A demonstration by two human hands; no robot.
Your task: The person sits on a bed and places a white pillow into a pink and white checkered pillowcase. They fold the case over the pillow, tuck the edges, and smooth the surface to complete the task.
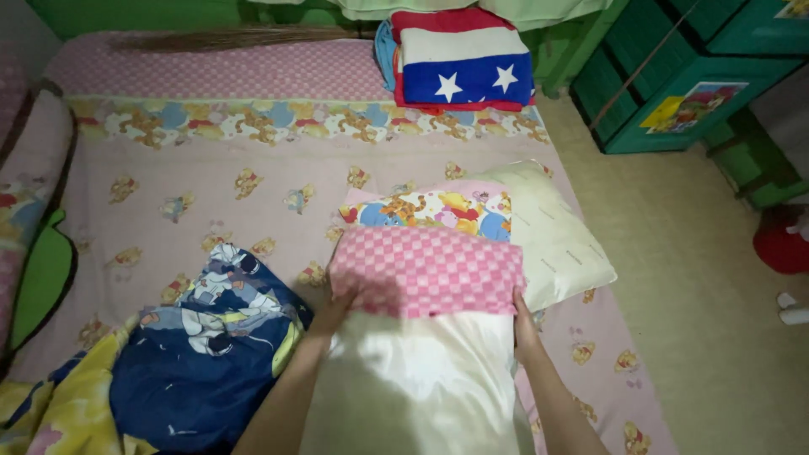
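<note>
A white pillow (421, 379) lies lengthwise on the bed in front of me. Its far end is inside a pink checked pillowcase (425, 270) with a cartoon-print band (430, 211). My left hand (333, 310) grips the left edge of the pillowcase opening. On the right edge, my right hand (524, 324) holds the same opening against the pillow's side. A second white pillow (556, 232) lies bare just beyond, partly under the pillowcase.
The bed carries a pink cartoon-print sheet (211, 168). A crumpled blue and yellow blanket (194, 354) lies at my left. Folded red, white and blue cloth with stars (463, 59) sits at the far end. Green cabinets (674, 76) stand right of the bed, across a tiled floor (699, 295).
</note>
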